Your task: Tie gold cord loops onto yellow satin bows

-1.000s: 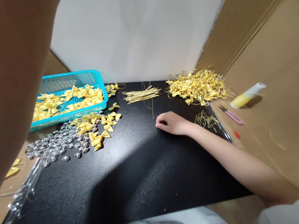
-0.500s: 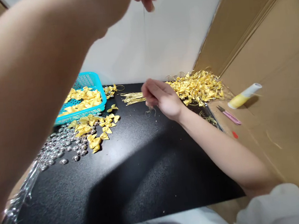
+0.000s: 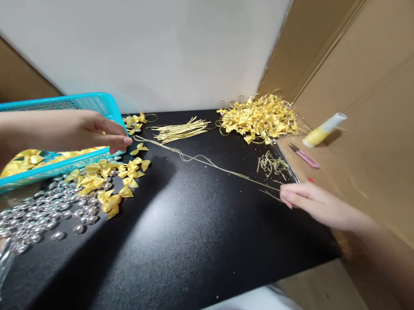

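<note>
My right hand (image 3: 308, 203) is closed in a pinch on one end of a thin gold cord (image 3: 227, 170), with short loose ends sticking out beside the fingers. The doubled cord runs slackly across the black tabletop to the left. Its looped end meets the fingertips of my left hand (image 3: 110, 133), which are pressed together there. Below that hand lie yellow ribbon bows (image 3: 110, 202) and a spread of silver bells (image 3: 46, 216). Just beyond the cord is a bundle of cut gold cords (image 3: 182, 129).
A turquoise basket (image 3: 113, 110) with bows stands behind my left forearm. At the back right is a heap of finished-looking gold bows (image 3: 258, 117). Cord scraps (image 3: 272, 165), pink-handled snips (image 3: 305, 157) and a yellow-white tube (image 3: 325, 130) lie at the right.
My left hand has come down from high up to beside the basket. My right hand has moved right and toward me, and the cord now stretches low across the table.
</note>
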The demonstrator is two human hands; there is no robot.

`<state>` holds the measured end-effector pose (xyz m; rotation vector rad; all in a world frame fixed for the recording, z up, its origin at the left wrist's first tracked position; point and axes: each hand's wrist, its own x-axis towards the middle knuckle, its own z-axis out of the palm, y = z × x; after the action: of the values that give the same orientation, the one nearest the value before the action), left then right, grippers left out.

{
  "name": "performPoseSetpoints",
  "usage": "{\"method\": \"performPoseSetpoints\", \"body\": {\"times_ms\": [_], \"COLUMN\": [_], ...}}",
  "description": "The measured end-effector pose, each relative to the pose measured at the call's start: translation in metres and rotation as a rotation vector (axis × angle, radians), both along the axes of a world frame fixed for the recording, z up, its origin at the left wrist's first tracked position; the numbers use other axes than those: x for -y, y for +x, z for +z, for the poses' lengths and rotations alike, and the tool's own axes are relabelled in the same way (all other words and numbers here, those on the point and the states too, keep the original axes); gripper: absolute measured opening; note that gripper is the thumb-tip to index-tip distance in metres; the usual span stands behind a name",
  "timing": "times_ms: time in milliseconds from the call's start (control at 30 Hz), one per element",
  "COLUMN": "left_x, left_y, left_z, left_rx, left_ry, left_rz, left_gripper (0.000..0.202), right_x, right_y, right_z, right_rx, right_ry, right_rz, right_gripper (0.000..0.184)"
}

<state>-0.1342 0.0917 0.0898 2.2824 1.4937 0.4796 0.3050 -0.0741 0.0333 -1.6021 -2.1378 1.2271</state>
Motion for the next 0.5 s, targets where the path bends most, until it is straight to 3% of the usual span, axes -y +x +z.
{"method": "performPoseSetpoints", "body": {"times_ms": [33,100,167,267,433,500], "left_x": [0.002,0.01,0.02,0.033,0.04,0.039], "left_y": [0.0,0.007,0.018,0.03,0.033,0.031], "left_z": [-0.006,-0.012,-0.013,-0.012,-0.01,-0.011], "left_rx": [-0.147,-0.346,-0.418,-0.42,-0.363,-0.386], "left_ry": [-0.192,-0.421,-0.495,-0.543,-0.512,-0.371], "left_rz": [-0.084,-0.2,-0.249,-0.283,-0.32,-0.261], "left_gripper": [0.075,0.086,0.088,0.081,0.075,0.079], "right_x": [0.004,0.01,0.013,0.018,0.012,0.0], "right_y": [0.004,0.009,0.013,0.022,0.025,0.014], "right_z": [-0.001,-0.006,-0.01,-0.007,0.022,0.027], "right_rx": [0.021,0.062,0.122,0.234,0.263,0.233], "right_ry": [-0.008,-0.023,-0.014,0.159,0.533,0.578], "right_rz": [-0.017,-0.049,-0.057,-0.049,-0.081,-0.091], "right_gripper": [0.046,0.044,0.038,0.036,0.029,0.022]}}
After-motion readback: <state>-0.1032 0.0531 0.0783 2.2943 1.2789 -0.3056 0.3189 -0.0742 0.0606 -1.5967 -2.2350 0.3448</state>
